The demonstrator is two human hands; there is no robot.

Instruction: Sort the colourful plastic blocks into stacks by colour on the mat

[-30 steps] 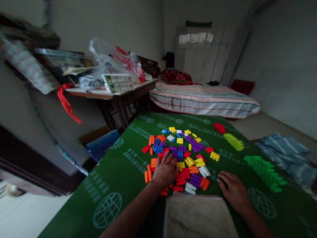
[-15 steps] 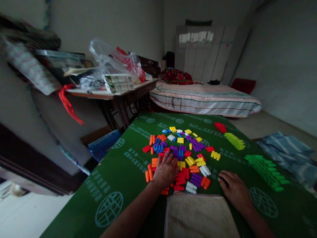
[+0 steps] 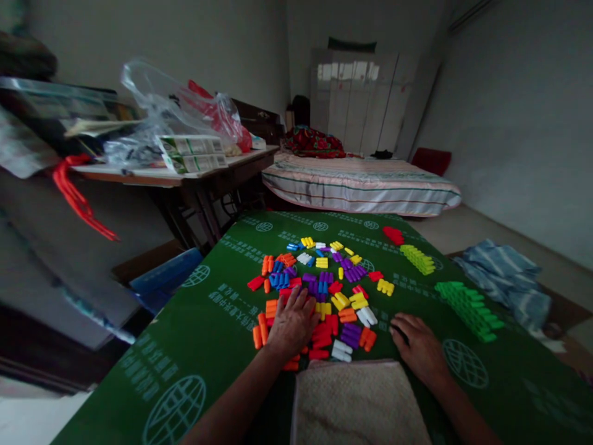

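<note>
A home is shown, apparently a bedroom. Beyond the hands, a bed (image 3: pixel 361 185) is covered with a striped sheet, and a red patterned quilt (image 3: pixel 312 142) is heaped on it. Behind the bed, a pale wardrobe (image 3: pixel 356 102) is set near plain walls. Beyond and to the left of the left hand (image 3: pixel 293 321), a desk (image 3: pixel 176 176) is piled with plastic bags (image 3: pixel 180 111) and boxes (image 3: pixel 192 153). To the right of the right hand (image 3: pixel 417 346), blue striped cloth (image 3: pixel 504 278) is bunched up.

There are two hands (image 3: pixel 293 324) (image 3: pixel 418 347), one cloth (image 3: pixel 356 402), three side clusters (image 3: pixel 469 310) and dozens of pieces (image 3: pixel 386 287).
</note>
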